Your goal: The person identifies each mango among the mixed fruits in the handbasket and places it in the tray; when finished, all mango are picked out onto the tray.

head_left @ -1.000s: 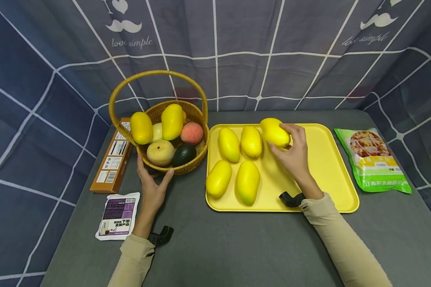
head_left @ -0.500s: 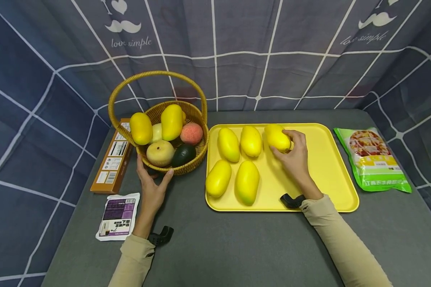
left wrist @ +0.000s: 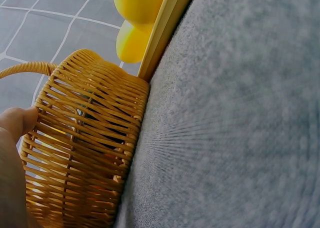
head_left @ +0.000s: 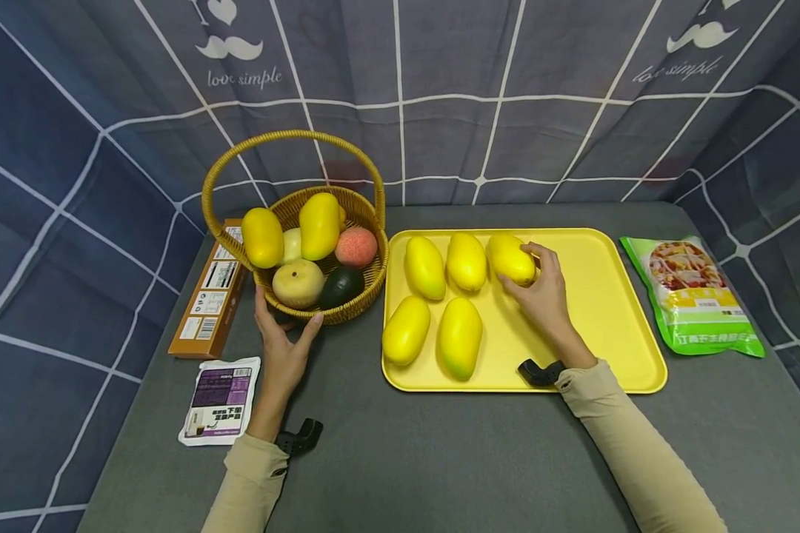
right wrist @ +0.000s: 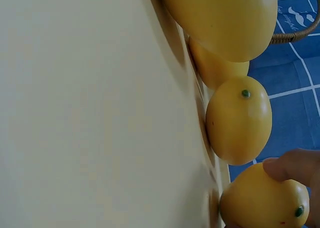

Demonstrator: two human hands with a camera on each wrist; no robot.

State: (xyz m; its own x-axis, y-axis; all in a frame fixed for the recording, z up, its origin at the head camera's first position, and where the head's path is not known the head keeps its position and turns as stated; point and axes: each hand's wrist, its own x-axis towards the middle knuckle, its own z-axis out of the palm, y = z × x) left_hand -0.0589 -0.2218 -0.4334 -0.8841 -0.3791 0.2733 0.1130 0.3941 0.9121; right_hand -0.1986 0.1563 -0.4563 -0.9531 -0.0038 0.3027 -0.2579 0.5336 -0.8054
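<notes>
On the yellow tray (head_left: 616, 311), my right hand (head_left: 543, 292) pinches a yellow mango (head_left: 509, 259) between thumb and fingers near the back edge. In the right wrist view a fingertip lies on this mango (right wrist: 260, 198), which appears to rest on the tray. Beside it is another mango (head_left: 467, 262), with a third (head_left: 424, 268) farther left. Two more mangoes (head_left: 406, 331) (head_left: 460, 338) lie in front. My left hand (head_left: 283, 359) touches the front of the wicker basket (head_left: 347, 314), thumb and a finger spread along its wall; the other fingers are partly hidden.
The basket holds mangoes (head_left: 319, 226), a pale round fruit (head_left: 298, 283), a peach-like fruit (head_left: 356, 247) and an avocado (head_left: 341, 288). A brown box (head_left: 208, 307) and a white-purple pouch (head_left: 220, 402) lie left. A green food packet (head_left: 696, 296) lies right of the tray.
My right hand has lowered the mango onto the tray and shifted it slightly left, alongside its back-row neighbour. My left hand and the basket have stayed put.
</notes>
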